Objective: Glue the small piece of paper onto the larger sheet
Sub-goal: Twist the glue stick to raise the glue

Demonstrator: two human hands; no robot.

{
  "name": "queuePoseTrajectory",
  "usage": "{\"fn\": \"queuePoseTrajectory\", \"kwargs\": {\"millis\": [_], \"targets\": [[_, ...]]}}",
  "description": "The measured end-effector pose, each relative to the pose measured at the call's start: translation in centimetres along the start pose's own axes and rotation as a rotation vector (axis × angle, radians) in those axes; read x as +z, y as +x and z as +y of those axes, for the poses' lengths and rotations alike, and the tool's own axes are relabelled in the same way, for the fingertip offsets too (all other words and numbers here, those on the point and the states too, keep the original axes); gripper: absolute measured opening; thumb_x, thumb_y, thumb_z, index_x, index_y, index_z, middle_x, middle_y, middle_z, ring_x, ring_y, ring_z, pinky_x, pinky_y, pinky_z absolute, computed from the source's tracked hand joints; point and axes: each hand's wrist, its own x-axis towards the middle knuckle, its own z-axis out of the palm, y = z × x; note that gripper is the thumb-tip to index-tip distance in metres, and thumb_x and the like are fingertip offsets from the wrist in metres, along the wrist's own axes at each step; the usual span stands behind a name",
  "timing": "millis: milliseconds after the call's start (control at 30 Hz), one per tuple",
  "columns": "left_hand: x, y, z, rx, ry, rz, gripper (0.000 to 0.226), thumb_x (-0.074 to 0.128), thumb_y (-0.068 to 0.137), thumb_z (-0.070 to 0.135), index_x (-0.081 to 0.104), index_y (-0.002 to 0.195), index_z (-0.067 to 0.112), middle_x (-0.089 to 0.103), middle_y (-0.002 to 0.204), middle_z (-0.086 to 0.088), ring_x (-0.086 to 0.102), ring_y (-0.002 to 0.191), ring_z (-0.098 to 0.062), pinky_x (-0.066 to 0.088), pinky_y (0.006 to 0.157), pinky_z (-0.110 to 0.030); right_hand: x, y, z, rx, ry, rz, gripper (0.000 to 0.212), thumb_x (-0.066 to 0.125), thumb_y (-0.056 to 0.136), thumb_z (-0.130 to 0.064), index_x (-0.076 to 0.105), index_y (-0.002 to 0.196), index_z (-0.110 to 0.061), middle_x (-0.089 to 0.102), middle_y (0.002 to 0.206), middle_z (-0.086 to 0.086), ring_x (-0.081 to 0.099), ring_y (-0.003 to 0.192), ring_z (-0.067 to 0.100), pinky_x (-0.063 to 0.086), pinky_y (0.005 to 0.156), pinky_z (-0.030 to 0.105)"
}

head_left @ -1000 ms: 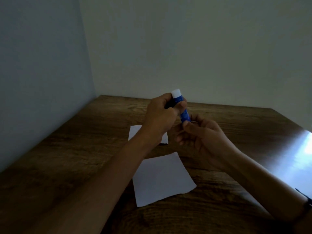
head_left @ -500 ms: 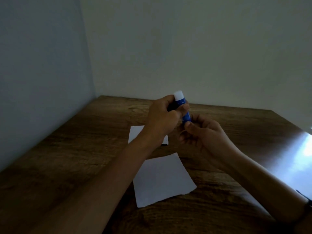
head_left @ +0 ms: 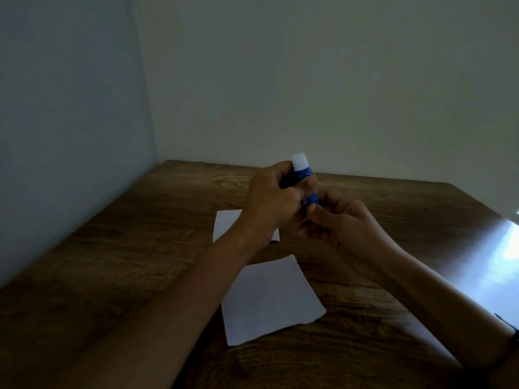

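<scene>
**Glue stick raised above both papers**

I am looking down at the bench (head_left: 112, 262): larger sheet (head_left: 269, 301) lower centre, small piece (head_left: 227, 223) above it. My left hand (head_left: 269, 200) is gripping the upright glue stick (head_left: 304, 178); my right hand (head_left: 337, 220) is pinching its base.

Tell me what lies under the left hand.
Below the left hand, which grips the glue stick, the small paper lies on the table. The hand and forearm hide its middle.

Both forearms bare; a dark band (head_left: 511, 336) circles the right wrist (half cropped).
</scene>
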Motion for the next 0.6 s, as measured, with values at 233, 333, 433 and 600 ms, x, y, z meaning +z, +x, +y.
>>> {"fn": "queuePoseTrajectory", "kwargs": {"millis": [233,333,433,600], "targets": [[-0.13,0.06,-0.20,-0.013,-0.022,0.014,0.007,0.063,0.080,0.016,0.063,0.085,0.022,0.064,0.086,0.008,0.060,0.080,-0.001,0.047,0.060,-0.006,-0.35,0.20,0.13,0.067,0.137,-0.063,0.031,0.053,0.079,-0.022,0.062,0.103,-0.005,0.071,0.083,0.012,0.068,0.068,0.020,0.054,0.059,0.026],[-0.12,0.05,-0.08,-0.011,-0.045,0.014,0.008,0.063,0.080,0.015,0.063,0.083,0.022,0.065,0.086,0.006,0.061,0.081,-0.003,0.050,0.068,-0.015,-0.17,0.33,0.34,0.044,0.184,-0.037,0.035,0.057,0.073,-0.014,0.056,0.107,-0.004,0.071,0.079,0.010,0.067,0.065,0.018,0.054,0.058,0.024],[-0.08,-0.03,0.01,0.007,-0.046,-0.006,0.008,0.062,0.080,0.014,0.063,0.085,0.021,0.064,0.083,0.007,0.061,0.074,0.003,0.049,0.061,-0.008,-0.32,0.22,0.39,0.052,0.205,-0.042,0.024,0.050,0.083,-0.012,0.057,0.104,-0.004,0.072,0.078,0.008,0.068,0.066,0.017,0.054,0.058,0.022],[-0.18,0.08,0.01,-0.011,-0.074,0.010,0.008,0.061,0.080,0.012,0.063,0.087,0.017,0.063,0.082,0.008,0.060,0.068,0.004,0.047,0.056,-0.005,-0.41,0.15,0.39,0.091,0.241,-0.050,0.026,0.048,0.086,-0.019,0.060,0.104,-0.004,0.072,0.083,0.012,0.068,0.067,0.019,0.055,0.060,0.025]]}}
